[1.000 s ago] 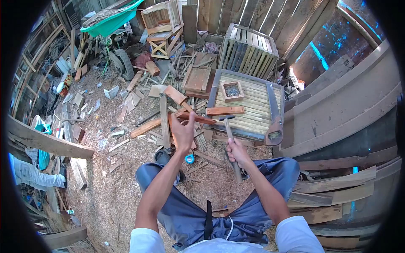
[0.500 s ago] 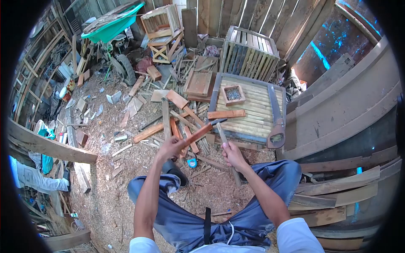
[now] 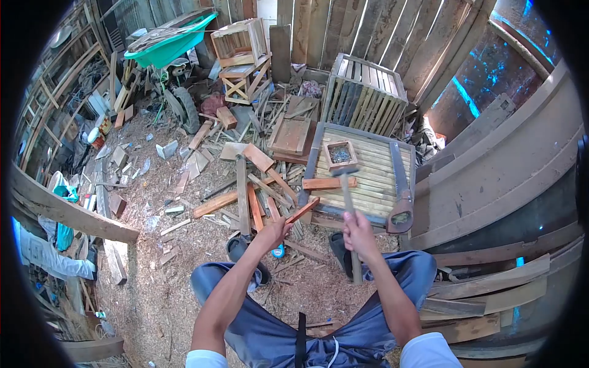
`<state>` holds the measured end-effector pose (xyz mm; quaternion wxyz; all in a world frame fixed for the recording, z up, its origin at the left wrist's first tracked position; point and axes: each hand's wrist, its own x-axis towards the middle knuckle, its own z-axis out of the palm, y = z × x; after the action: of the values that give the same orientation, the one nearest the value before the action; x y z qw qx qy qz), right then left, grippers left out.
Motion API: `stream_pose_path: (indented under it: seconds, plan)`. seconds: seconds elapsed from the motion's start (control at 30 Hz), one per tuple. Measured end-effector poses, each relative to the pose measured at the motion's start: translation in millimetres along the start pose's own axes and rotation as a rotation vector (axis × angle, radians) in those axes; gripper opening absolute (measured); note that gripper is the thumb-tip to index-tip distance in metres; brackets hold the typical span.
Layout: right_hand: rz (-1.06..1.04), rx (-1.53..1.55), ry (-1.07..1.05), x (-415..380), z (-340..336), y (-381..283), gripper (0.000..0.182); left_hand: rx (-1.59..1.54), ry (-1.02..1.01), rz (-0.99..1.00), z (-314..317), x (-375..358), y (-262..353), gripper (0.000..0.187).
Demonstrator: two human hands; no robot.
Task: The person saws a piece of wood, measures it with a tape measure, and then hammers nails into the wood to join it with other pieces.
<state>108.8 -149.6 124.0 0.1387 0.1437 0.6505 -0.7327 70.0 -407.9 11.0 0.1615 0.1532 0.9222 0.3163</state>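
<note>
My left hand (image 3: pixel 273 233) is closed around the near end of a reddish wood strip (image 3: pixel 304 210), which slants up to the right. In my right hand (image 3: pixel 361 236) is a hammer (image 3: pixel 348 195), gripped by its pale wooden handle with the dark head pointing away from me. The hammer head is apart from the strip and overlaps, in view, a wood piece (image 3: pixel 319 183) on the slatted panel (image 3: pixel 374 199). A small open wooden box (image 3: pixel 340 155) of what look like nails sits there too. Along the panel's right side lies a handsaw (image 3: pixel 401 184).
A blue tape measure (image 3: pixel 278 251) lies on the sawdust by my left foot. Offcuts and planks (image 3: pixel 242 196) are strewn ahead. A slatted crate (image 3: pixel 366 92) stands behind the panel; boards (image 3: pixel 485 300) lean at right. Another person's leg (image 3: pixel 58 254) shows at far left.
The hammer has moved right and away from the strip, its head now farther forward. My left hand has shifted right and slightly toward me, with the strip lower.
</note>
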Motion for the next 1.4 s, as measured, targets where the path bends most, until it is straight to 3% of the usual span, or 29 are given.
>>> stream_pose_path:
  seconds: [0.1, 0.2, 0.23, 0.3, 0.37, 0.53, 0.63, 0.73, 0.8, 0.87, 0.97, 1.1, 1.17, 1.2, 1.23, 1.33, 1.4]
  plan:
    - [-0.108, 0.056, 0.058, 3.0, -11.5, -12.0, 0.020, -0.006, 0.107, 0.065, 11.4, 2.2, 1.8, 0.031]
    - [-0.103, 0.124, 0.178, 11.9, -7.9, 17.5, 0.016, 0.000, 0.138, 0.089, 13.5, 4.3, 2.9, 0.030]
    - [-0.036, 0.064, 0.206, 7.8, 0.6, 24.9, 0.018, 0.021, 0.151, 0.089, 11.1, 3.5, 5.6, 0.030]
    - [-0.089, -0.375, 0.133, 32.9, -9.6, 91.4, 0.026, 0.059, 0.173, 0.089, 6.4, -0.7, 14.2, 0.030]
    - [-0.101, -0.492, 0.065, 40.0, -16.5, 108.7, 0.026, -0.028, 0.183, 0.139, 18.6, 11.2, -8.6, 0.028]
    - [0.074, -0.103, 0.083, 19.6, -13.9, 36.8, 0.022, 0.010, 0.180, 0.060, 14.6, 3.4, 2.9, 0.025]
    - [-0.150, -0.475, 0.168, 39.3, -14.3, 82.5, 0.021, 0.048, 0.182, 0.058, 8.2, 1.2, 11.1, 0.027]
    - [-0.027, -0.546, 0.019, 35.2, -17.4, 64.2, 0.027, 0.157, 0.294, 0.161, 20.0, 8.3, -6.5, 0.029]
    - [0.126, -0.299, 0.075, 27.3, -17.1, 35.0, 0.028, 0.320, 0.345, 0.173, 27.3, 9.9, -13.8, 0.029]
    - [0.030, -0.180, 0.116, 30.8, -21.6, 32.7, 0.020, 0.306, 0.310, 0.156, 28.2, 11.1, -14.7, 0.030]
    - [-0.054, -0.635, 0.048, 41.1, -26.5, 75.2, 0.020, 0.280, 0.267, 0.124, 17.1, 7.1, -6.3, 0.028]
    - [0.179, -0.268, -0.028, 22.5, -18.6, 38.9, 0.021, 0.360, 0.300, 0.138, 23.3, 11.3, -21.1, 0.028]
    - [0.118, -0.199, 0.033, 24.9, -15.3, 41.7, 0.024, 0.311, 0.215, 0.094, 21.2, 11.8, -21.6, 0.028]
    - [0.090, -0.174, 0.063, 25.0, -16.9, 45.1, 0.026, 0.273, 0.162, 0.066, 19.5, 11.3, -16.9, 0.028]
    - [0.068, -0.379, 0.014, 28.1, -15.8, 52.2, 0.023, 0.221, 0.107, -0.043, 7.5, 6.1, 1.8, 0.027]
    - [0.216, -0.328, -0.085, 27.4, -24.0, 38.7, 0.024, 0.256, 0.170, 0.016, 11.6, 8.6, -6.7, 0.026]
    - [0.190, -0.288, -0.013, 29.7, -22.3, 36.5, 0.026, 0.292, 0.210, 0.052, 12.2, 7.0, -11.9, 0.026]
